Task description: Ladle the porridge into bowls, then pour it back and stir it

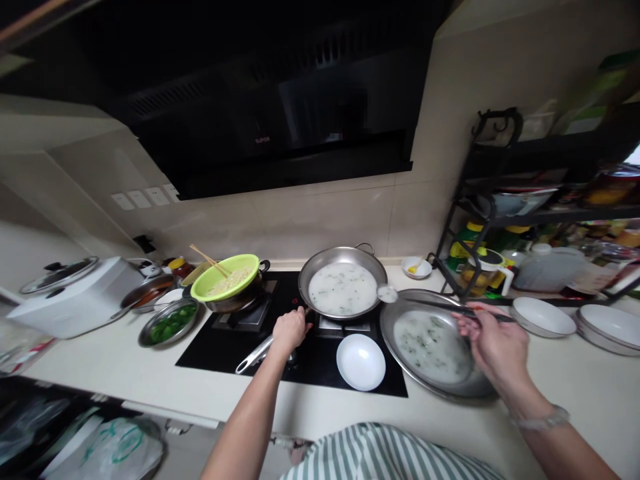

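Note:
My left hand [291, 330] is closed around the long handle [254, 355] of a steel wok [307, 271] on the stove. White, milky soup with green bits fills the wok's bottom. In my right hand [497, 347] is a ladle [387, 293] by its dark handle; its bowl, with whitish liquid in it, hangs between the wok and a wide steel basin [393, 333]. More of the white soup with green bits lies in that basin, beneath my right hand. A white bowl [361, 362] stands on the stove's front edge, between my arms.
To the left are a lime-green colander [199, 290] of noodles with chopsticks, a dish of green leaves [173, 323] and a white cooker [85, 293]. White bowls [544, 317] and a black rack [465, 193] of bottles stand right. A range hood [280, 127] hangs above.

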`<action>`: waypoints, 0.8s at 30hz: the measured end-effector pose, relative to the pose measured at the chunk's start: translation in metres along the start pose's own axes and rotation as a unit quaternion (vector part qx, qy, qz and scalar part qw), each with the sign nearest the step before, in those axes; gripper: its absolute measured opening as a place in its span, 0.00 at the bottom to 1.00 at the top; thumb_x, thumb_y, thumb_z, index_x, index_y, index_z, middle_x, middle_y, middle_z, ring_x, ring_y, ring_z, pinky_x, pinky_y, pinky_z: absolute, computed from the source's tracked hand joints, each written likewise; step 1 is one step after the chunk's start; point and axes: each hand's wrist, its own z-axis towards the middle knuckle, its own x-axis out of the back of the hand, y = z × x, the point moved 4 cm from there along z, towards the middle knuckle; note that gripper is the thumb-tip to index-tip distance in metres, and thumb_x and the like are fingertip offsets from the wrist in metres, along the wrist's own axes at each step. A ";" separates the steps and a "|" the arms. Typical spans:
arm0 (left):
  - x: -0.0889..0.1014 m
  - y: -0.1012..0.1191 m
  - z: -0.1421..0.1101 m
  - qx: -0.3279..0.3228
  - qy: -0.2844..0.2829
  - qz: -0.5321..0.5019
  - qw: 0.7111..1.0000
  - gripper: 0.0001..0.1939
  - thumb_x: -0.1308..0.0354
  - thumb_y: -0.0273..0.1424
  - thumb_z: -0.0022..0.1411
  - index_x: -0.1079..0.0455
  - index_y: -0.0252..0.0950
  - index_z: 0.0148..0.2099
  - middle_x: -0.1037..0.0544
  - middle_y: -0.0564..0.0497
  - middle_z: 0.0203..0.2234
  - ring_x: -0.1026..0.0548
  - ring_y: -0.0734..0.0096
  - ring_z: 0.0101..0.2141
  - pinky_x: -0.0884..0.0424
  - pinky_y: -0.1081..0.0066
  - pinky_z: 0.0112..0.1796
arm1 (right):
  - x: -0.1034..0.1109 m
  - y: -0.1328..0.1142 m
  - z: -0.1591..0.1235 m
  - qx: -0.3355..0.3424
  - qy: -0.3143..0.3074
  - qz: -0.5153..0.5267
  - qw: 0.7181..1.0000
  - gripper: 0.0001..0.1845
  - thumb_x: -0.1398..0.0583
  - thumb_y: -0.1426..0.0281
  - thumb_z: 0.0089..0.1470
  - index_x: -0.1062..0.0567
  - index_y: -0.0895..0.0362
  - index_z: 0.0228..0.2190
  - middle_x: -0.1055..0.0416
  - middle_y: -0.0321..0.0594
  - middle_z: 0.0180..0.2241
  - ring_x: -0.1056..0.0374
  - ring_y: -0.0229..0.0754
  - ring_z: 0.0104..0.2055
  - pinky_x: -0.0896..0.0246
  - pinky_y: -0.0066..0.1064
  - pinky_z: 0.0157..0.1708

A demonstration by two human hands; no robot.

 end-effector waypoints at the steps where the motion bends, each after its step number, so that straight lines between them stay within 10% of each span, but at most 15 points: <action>1: 0.000 0.000 0.000 0.001 -0.001 0.001 1.000 0.19 0.49 0.41 0.66 0.36 0.33 0.52 0.22 0.36 0.43 0.22 0.52 0.44 0.29 0.61 0.41 | 0.010 0.000 0.001 0.000 0.016 -0.005 1.000 0.10 0.38 0.66 0.40 0.28 0.54 0.29 0.29 0.42 0.18 0.32 0.45 0.19 0.43 0.34 0.14; 9: -0.001 0.000 0.001 0.004 -0.001 0.007 1.000 0.20 0.49 0.41 0.66 0.36 0.32 0.52 0.22 0.35 0.44 0.22 0.52 0.44 0.29 0.60 0.42 | 0.076 0.019 -0.013 0.127 -0.037 -0.234 0.963 0.18 0.39 0.53 0.45 0.27 0.52 0.34 0.28 0.42 0.20 0.32 0.48 0.19 0.33 0.44 0.24; 16: -0.001 -0.001 0.001 0.002 0.002 0.005 1.000 0.20 0.49 0.41 0.66 0.36 0.32 0.52 0.22 0.35 0.44 0.22 0.52 0.44 0.29 0.60 0.41 | 0.081 0.019 -0.036 0.255 -0.198 -0.294 0.899 0.15 0.35 0.55 0.37 0.21 0.49 0.29 0.22 0.47 0.33 0.25 0.50 0.31 0.28 0.41 0.29; 24: 0.001 -0.001 0.000 0.002 0.004 -0.001 1.000 0.19 0.48 0.41 0.65 0.37 0.33 0.52 0.22 0.36 0.45 0.22 0.53 0.45 0.30 0.61 0.42 | 0.035 -0.012 -0.036 0.142 -0.021 -0.100 0.985 0.16 0.38 0.54 0.50 0.27 0.51 0.36 0.28 0.41 0.22 0.31 0.47 0.21 0.34 0.42 0.24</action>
